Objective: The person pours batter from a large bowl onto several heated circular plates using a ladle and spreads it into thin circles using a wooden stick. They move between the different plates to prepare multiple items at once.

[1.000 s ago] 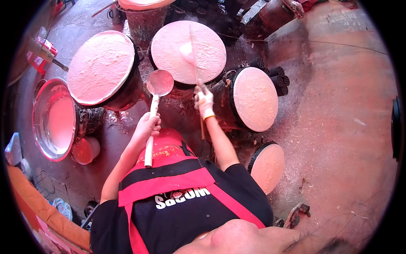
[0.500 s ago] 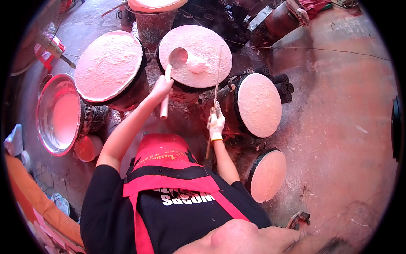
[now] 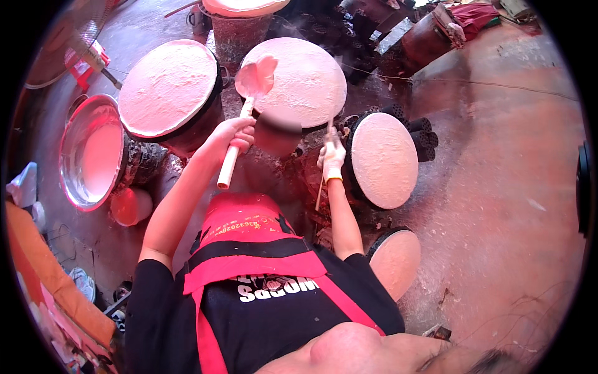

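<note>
The left hand (image 3: 240,134), bare, is closed round the handle of a ladle (image 3: 248,103), near the centre of the frame. The ladle's bowl points up, in front of the left edge of the middle drum (image 3: 308,78), with a pale lump at its right side. The right hand (image 3: 332,156), in a white glove with a yellow cuff, grips a thin stick (image 3: 320,194), whose upper end is blurred, just below that drum's right edge. A dark blurred shape (image 3: 277,132) sits between the hands; I cannot tell what it is.

The middle drum's top has a pale, rough coating. Similar pale tops show on the left drum (image 3: 168,90), the right drum (image 3: 384,161) and the lower-right drum (image 3: 397,265).

At the left of the frame, a shiny basin (image 3: 103,159) holds pale liquid, with a red tub (image 3: 131,206) just below. Black cylinders (image 3: 423,137) lie beside the right drum. A fan (image 3: 65,53) stands at the upper left.
</note>
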`<action>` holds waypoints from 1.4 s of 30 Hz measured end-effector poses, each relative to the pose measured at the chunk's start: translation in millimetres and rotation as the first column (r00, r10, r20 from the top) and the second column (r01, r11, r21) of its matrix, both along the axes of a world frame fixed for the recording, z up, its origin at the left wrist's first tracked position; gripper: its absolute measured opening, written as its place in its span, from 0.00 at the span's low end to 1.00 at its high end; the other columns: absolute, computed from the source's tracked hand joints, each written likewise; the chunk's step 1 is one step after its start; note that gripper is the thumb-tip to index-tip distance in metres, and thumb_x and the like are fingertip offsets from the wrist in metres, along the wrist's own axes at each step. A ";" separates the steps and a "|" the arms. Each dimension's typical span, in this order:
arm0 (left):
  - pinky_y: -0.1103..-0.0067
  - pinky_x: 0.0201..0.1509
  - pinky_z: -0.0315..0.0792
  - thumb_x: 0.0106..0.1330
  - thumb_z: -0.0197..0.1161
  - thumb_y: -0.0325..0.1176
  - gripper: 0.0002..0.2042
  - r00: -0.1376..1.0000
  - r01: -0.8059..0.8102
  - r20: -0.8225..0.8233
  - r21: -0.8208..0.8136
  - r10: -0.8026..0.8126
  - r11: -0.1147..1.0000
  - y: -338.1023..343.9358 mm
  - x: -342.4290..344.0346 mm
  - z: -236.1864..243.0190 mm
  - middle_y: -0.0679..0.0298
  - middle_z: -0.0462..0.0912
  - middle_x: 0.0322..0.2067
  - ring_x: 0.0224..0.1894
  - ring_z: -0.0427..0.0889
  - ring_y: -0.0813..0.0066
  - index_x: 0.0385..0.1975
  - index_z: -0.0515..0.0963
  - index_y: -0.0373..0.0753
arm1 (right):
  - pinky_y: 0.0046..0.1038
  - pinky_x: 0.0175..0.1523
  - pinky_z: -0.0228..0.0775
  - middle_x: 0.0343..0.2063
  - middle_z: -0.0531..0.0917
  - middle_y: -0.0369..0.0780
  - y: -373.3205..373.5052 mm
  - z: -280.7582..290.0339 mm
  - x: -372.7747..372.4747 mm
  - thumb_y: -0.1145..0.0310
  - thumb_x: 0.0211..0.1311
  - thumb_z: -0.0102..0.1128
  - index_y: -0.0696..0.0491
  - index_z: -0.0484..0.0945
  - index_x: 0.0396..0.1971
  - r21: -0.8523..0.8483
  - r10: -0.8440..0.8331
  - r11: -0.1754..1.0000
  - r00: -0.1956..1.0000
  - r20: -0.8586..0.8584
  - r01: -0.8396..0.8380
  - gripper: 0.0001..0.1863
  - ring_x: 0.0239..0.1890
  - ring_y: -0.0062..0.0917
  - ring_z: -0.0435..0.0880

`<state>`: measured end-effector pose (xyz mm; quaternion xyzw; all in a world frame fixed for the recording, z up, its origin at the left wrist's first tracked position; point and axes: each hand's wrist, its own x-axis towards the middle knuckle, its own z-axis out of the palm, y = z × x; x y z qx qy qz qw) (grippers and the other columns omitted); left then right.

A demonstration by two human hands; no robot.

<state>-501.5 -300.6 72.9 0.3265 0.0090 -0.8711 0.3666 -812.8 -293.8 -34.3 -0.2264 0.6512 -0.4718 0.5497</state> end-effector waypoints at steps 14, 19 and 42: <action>0.94 0.10 0.55 0.67 0.49 0.24 0.05 0.874 -0.460 0.033 0.372 0.484 0.806 169.8 65.5 -22.2 0.70 0.62 0.20 0.14 0.59 0.90 0.30 0.62 0.36 | 0.21 0.58 0.64 0.56 0.74 0.44 110.9 -1.9 30.0 0.73 0.64 0.53 0.59 0.67 0.59 0.048 0.529 0.775 0.606 -0.594 -0.630 0.23 0.57 0.21 0.73; 0.91 0.10 0.56 0.67 0.48 0.23 0.04 0.643 -0.699 0.024 0.426 0.765 0.575 235.1 100.8 -29.0 0.69 0.62 0.20 0.13 0.59 0.88 0.31 0.61 0.34 | 0.32 0.47 0.74 0.50 0.77 0.50 81.3 18.7 121.1 0.66 0.61 0.57 0.54 0.65 0.60 -0.262 0.526 0.469 0.505 -0.684 -0.844 0.27 0.47 0.39 0.80; 0.91 0.11 0.54 0.67 0.50 0.24 0.05 0.365 -0.900 0.084 0.288 0.927 0.328 209.2 349.3 -66.7 0.68 0.60 0.22 0.16 0.57 0.88 0.34 0.61 0.33 | 0.35 0.37 0.75 0.22 0.83 0.45 -195.3 157.1 511.2 0.57 0.52 0.56 0.52 0.83 0.23 0.252 0.182 0.064 -0.237 -0.954 -0.966 0.14 0.27 0.35 0.84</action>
